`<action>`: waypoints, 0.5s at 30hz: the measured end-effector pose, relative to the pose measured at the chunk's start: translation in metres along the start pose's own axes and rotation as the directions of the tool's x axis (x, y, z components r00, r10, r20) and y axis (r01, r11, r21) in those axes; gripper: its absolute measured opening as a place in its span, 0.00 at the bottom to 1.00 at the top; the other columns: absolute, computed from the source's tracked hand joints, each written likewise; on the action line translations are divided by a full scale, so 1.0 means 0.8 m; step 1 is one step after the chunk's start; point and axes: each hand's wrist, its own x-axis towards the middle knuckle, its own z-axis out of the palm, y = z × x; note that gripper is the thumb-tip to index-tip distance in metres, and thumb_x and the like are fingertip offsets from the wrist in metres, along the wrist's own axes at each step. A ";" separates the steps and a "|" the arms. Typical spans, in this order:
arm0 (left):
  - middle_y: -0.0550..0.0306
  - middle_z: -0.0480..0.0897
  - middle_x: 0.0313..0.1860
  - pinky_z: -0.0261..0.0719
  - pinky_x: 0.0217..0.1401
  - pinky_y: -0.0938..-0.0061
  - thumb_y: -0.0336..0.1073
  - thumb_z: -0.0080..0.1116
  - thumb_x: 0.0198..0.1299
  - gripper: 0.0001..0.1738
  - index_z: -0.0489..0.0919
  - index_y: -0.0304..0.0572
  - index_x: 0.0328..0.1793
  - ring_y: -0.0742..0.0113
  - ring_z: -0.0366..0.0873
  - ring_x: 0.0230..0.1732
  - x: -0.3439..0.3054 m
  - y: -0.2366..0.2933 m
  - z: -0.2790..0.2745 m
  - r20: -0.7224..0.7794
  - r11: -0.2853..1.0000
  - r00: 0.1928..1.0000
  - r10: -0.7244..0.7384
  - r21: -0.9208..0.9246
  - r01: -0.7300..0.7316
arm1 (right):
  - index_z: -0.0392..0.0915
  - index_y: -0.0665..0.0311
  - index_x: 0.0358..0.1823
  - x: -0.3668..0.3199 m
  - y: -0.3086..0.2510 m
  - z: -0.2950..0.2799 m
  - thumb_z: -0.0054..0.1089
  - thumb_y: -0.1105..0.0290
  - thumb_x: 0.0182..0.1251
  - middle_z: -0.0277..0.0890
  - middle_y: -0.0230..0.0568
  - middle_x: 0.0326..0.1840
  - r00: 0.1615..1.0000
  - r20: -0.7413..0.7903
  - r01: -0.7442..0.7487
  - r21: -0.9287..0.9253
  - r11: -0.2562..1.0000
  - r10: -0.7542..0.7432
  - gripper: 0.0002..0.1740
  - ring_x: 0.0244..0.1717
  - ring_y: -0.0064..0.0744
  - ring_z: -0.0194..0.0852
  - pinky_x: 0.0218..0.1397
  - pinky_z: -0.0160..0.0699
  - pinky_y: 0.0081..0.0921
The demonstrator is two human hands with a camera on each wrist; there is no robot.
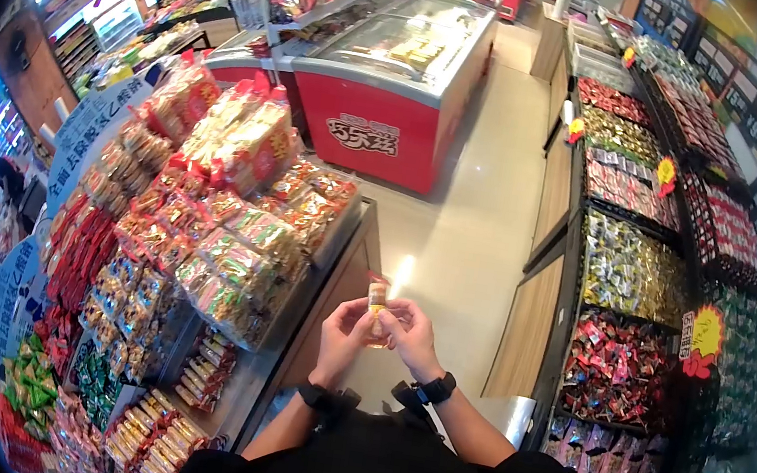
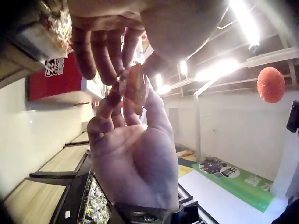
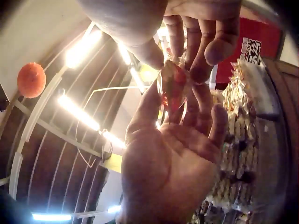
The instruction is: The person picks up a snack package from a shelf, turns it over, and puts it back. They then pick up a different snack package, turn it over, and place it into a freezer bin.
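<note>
A small wrapped snack, clear plastic with red and yellowish parts, is held upright in front of the chest in the head view. My left hand pinches it from the left between thumb and fingers. From the other side my right hand pinches it too, its thumb across the front of the wrapper. In the left wrist view the packet shows between both sets of fingertips. The right wrist view has the same packet there, its edges partly covered by fingers.
At left, a display stand carries piles of packaged snacks. A red chest freezer stands ahead. Shelves of wrapped sweets run along the right, with a yellow price tag. Between them lies a pale floor aisle.
</note>
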 end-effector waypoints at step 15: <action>0.51 0.81 0.47 0.88 0.40 0.72 0.35 0.59 0.68 0.19 0.76 0.31 0.61 0.70 0.82 0.40 0.164 -0.056 0.093 0.241 0.996 0.968 -0.068 0.072 0.052 | 0.71 0.66 0.54 0.093 -0.034 -0.106 0.61 0.68 0.70 0.77 0.34 0.40 0.952 -0.303 0.033 -0.034 0.999 -0.042 0.16 0.34 0.15 0.76 0.28 0.72 0.12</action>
